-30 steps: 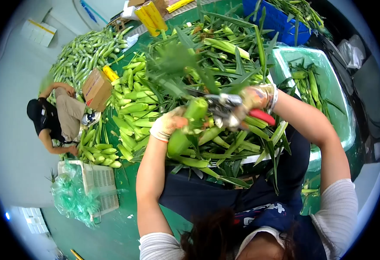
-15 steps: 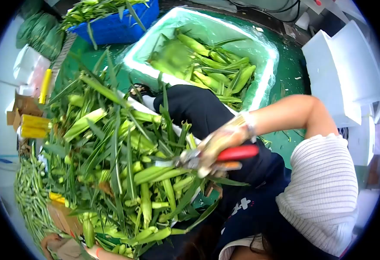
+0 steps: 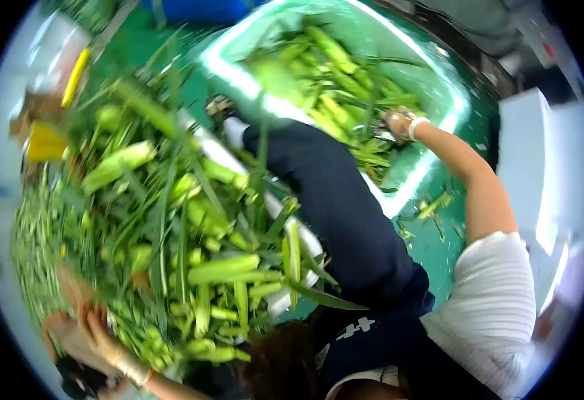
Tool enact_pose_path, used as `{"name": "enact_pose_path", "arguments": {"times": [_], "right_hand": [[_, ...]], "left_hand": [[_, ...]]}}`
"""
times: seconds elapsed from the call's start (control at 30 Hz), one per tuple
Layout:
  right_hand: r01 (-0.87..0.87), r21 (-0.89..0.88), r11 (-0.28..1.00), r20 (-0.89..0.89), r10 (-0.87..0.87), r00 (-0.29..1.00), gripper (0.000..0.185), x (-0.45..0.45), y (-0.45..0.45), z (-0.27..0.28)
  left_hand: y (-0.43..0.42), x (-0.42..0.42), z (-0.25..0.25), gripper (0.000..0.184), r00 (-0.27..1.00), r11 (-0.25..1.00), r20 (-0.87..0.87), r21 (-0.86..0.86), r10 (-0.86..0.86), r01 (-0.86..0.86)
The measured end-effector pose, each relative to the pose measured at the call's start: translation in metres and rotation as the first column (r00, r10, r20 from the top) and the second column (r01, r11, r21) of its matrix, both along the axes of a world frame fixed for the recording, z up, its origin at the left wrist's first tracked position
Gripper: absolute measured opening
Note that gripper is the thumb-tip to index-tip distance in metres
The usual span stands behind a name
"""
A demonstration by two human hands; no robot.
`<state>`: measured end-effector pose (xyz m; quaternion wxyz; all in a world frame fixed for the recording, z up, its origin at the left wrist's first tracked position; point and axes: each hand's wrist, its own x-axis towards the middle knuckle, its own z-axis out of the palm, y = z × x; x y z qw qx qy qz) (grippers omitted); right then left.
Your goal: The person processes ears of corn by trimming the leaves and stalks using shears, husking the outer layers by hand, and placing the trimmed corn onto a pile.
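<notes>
My right hand [image 3: 404,125] reaches into the plastic-lined white box [image 3: 432,170] at its right side, over ears of corn in green husks [image 3: 345,83]. Silver metal of the pruning shears [image 3: 382,131] shows at its fingers, and their red handles are hidden. My left hand [image 3: 102,340] is at the lower left, at the edge of a large heap of corn and leaves [image 3: 218,270]. Its fingers look stretched out, with nothing seen in them, though motion blurs them. Beneath and beside that hand lies something brown [image 3: 72,333].
A blue crate [image 3: 205,10] stands at the top. White foam boxes [image 3: 525,160] line the right side. Long green pieces [image 3: 35,247] lie heaped at far left, near a yellow bar [image 3: 75,77]. My leg [image 3: 332,187] extends between heap and lined box.
My right hand has moved with the shears from the heap up and right into the lined box. My left hand has come further into view at lower left. The camera view has shifted.
</notes>
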<state>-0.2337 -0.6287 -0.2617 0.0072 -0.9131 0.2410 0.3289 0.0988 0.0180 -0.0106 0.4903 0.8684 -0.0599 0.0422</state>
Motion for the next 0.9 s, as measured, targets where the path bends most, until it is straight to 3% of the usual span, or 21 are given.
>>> {"name": "enact_pose_path", "arguments": {"times": [0.1, 0.13, 0.17, 0.2, 0.23, 0.27, 0.33, 0.37, 0.4, 0.47, 0.57, 0.6, 0.63, 0.67, 0.7, 0.73, 0.77, 0.8, 0.83, 0.87, 0.9], "right_hand": [[0.045, 0.134, 0.99, 0.129, -0.063, 0.99, 0.052, 0.001, 0.002, 0.021], [0.07, 0.111, 0.991, 0.281, -0.099, 0.955, 0.054, 0.002, 0.004, 0.033], [0.239, 0.104, 0.965, 0.308, -0.26, 0.915, 0.055, 0.011, 0.009, 0.059], [0.34, 0.259, 0.904, 0.402, -0.421, 0.813, 0.059, 0.021, 0.011, 0.081], [0.388, 0.262, 0.884, 0.414, -0.466, 0.782, 0.065, 0.04, 0.023, 0.117], [0.25, 0.244, 0.937, 0.582, -0.348, 0.735, 0.07, 0.036, 0.002, 0.115], [0.107, 0.398, 0.911, 0.681, -0.371, 0.631, 0.069, 0.069, 0.041, 0.188], [0.009, 0.541, 0.841, 0.673, -0.44, 0.594, 0.068, 0.088, 0.074, 0.223], [-0.089, 0.662, 0.744, 0.648, -0.509, 0.567, 0.067, 0.106, 0.109, 0.249], [-0.402, 0.795, 0.455, 0.594, -0.447, 0.669, 0.047, 0.151, 0.173, 0.278], [-0.363, 0.931, -0.03, 0.336, -0.317, 0.887, 0.044, 0.209, 0.282, 0.276], [-0.282, 0.947, -0.154, 0.241, -0.242, 0.94, 0.049, 0.23, 0.316, 0.263], [-0.269, 0.904, -0.333, 0.2, -0.229, 0.953, 0.052, 0.238, 0.358, 0.258], [-0.091, 0.924, -0.373, 0.062, -0.088, 0.994, 0.051, 0.245, 0.38, 0.256], [-0.425, 0.879, -0.217, 0.424, -0.053, 0.904, 0.05, 0.257, 0.385, 0.233], [-0.384, 0.92, -0.077, 0.38, -0.06, 0.923, 0.045, 0.258, 0.407, 0.239], [-0.325, 0.944, 0.056, 0.328, -0.07, 0.942, 0.042, 0.257, 0.428, 0.245], [-0.323, 0.943, 0.082, 0.331, -0.109, 0.937, 0.035, 0.268, 0.437, 0.231], [-0.206, 0.978, 0.028, 0.207, -0.236, 0.949, 0.033, 0.264, 0.442, 0.23], [-0.103, 0.994, -0.045, 0.08, -0.362, 0.929, 0.031, 0.261, 0.446, 0.229], [-0.067, 0.99, -0.122, 0.049, -0.14, 0.989, 0.031, 0.284, 0.411, 0.199]], "left_hand": [[-0.043, -0.07, 0.016, 0.029, 0.963, 0.956, 0.129, 0.211, -0.236, 0.205], [-0.053, -0.089, 0.022, 0.03, 0.968, 0.963, 0.121, 0.186, -0.218, 0.194], [-0.055, -0.102, 0.03, 0.027, 0.972, 0.954, 0.098, 0.235, -0.214, 0.186], [-0.047, -0.11, 0.03, 0.023, 0.978, 0.956, 0.039, 0.219, -0.207, 0.193], [-0.041, -0.116, 0.03, 0.021, 0.984, 0.98, -0.073, 0.108, -0.162, 0.169], [-0.032, -0.117, 0.024, 0.018, 0.979, 0.989, -0.143, 0.021, -0.143, 0.148], [-0.038, -0.123, 0.02, 0.018, 0.967, 0.985, -0.19, 0.009, -0.17, 0.175], [-0.052, -0.127, 0.025, 0.02, 0.95, 0.968, -0.197, 0.024, -0.24, 0.25], [-0.063, -0.127, 0.028, 0.021, 0.906, 0.947, -0.275, -0.091, -0.321, 0.308], [-0.082, -0.124, 0.026, 0.034, 0.839, 0.879, -0.307, -0.319, -0.449, 0.354], [-0.087, -0.11, 0.024, 0.042, 0.868, 0.751, -0.125, -0.57, -0.48, 0.333], [-0.078, -0.103, 0.021, 0.041, 0.89, 0.692, -0.063, -0.655, -0.452, 0.304], [-0.067, -0.089, 0.008, 0.039, 0.92, 0.745, 0.072, -0.564, -0.384, 0.355], [-0.048, -0.081, 0.001, 0.032, 0.916, 0.873, 0.238, -0.298, -0.324, 0.386], [-0.03, -0.074, -0.007, 0.029, 0.877, 0.966, 0.416, 0.02, -0.242, 0.257], [-0.011, -0.067, -0.013, 0.031, 0.796, 0.972, 0.583, 0.235, -0.16, 0.024], [-0.002, -0.073, -0.009, 0.028, 0.837, 0.993, 0.546, 0.11, -0.02, -0.049], [0.011, -0.07, -0.007, 0.028, 0.968, 0.975, 0.203, -0.196, 0.148, -0.108], [0.031, -0.062, -0.019, 0.032, 0.95, 0.922, 0.168, -0.334, 0.263, -0.196], [0.052, -0.024, -0.073, 0.039, 0.715, 0.834, 0.436, -0.358, 0.547, -0.419], [0.071, -0.023, -0.057, 0.044, 0.763, 0.608, -0.018, -0.592, 0.647, -0.529]]}}
